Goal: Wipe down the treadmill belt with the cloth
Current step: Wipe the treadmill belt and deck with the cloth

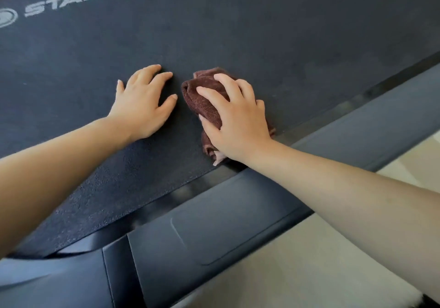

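Observation:
The black textured treadmill belt (262, 34) fills the upper part of the view, with white lettering at the top left. A bunched dark brown cloth (202, 98) lies on the belt near its right edge. My right hand (235, 119) lies on top of the cloth, its fingers curled over the folds and its thumb tucked against the cloth's left side. My left hand (142, 103) rests flat on the bare belt just left of the cloth, fingers spread and straight, holding nothing.
A dark grey side rail (238, 212) of the treadmill runs diagonally along the belt's near edge, with a raised foot pad. Pale floor (297, 272) shows at the lower right. A rounded frame cover (47, 281) sits at the bottom left.

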Motion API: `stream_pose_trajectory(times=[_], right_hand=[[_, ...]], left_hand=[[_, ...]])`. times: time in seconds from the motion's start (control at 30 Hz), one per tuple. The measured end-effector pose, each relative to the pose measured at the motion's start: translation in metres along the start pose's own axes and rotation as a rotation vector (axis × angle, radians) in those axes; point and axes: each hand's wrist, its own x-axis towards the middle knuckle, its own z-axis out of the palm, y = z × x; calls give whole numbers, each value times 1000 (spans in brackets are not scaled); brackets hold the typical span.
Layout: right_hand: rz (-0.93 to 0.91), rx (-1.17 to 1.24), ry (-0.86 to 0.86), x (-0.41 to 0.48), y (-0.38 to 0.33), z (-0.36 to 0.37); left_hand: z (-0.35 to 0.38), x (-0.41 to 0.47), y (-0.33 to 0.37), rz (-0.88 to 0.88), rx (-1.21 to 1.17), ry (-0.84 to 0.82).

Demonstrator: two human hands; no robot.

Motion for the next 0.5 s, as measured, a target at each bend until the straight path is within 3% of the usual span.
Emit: stream_pose_trajectory(times=[0.13,0.33,0.5], right_hand=[[-80,18,-17,2,19,-7],[-33,-3,-52,11,99,-41],[-73,5,-70,27,166,-64]], left_hand=[[7,-8,26,1,64,-32],[7,1,78,-201,72,-111],[19,23,143,-177,73,-156]])
